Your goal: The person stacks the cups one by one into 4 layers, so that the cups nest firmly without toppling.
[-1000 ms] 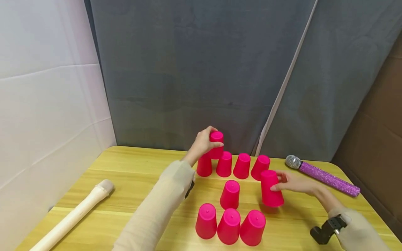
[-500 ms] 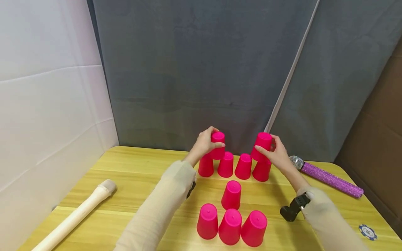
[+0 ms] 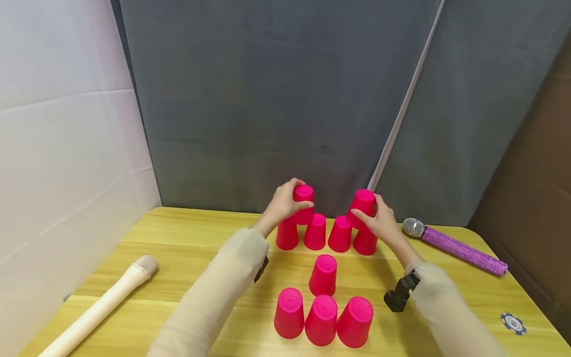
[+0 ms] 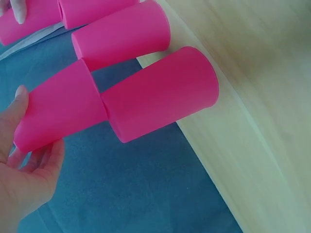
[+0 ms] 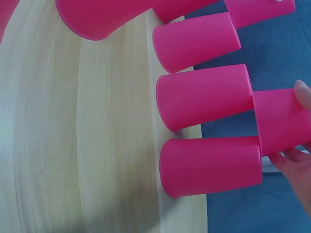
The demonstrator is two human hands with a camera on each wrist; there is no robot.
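Observation:
Four pink cups stand upside down in a back row (image 3: 315, 232) on the yellow table (image 3: 187, 248). My left hand (image 3: 291, 199) grips a fifth pink cup (image 3: 305, 206) that sits on the row's two left cups. My right hand (image 3: 374, 216) grips another pink cup (image 3: 362, 204) on the two right cups. In the left wrist view, fingers (image 4: 29, 170) curl round the held cup (image 4: 60, 111) above a base cup (image 4: 160, 99). In the right wrist view, fingers (image 5: 297, 162) hold the upper cup (image 5: 279, 119) over two base cups (image 5: 204, 94).
A single pink cup (image 3: 323, 275) stands mid-table, with a front row of three cups (image 3: 321, 320) nearer me. A cream recorder (image 3: 95, 310) lies at the left. A purple glitter microphone (image 3: 455, 246) and a poker chip (image 3: 513, 323) lie at the right. A grey curtain (image 3: 267, 99) hangs behind.
My right hand lifted its pink cup from the table at the right up onto the back row's right pair. My left hand kept hold of its cup in place.

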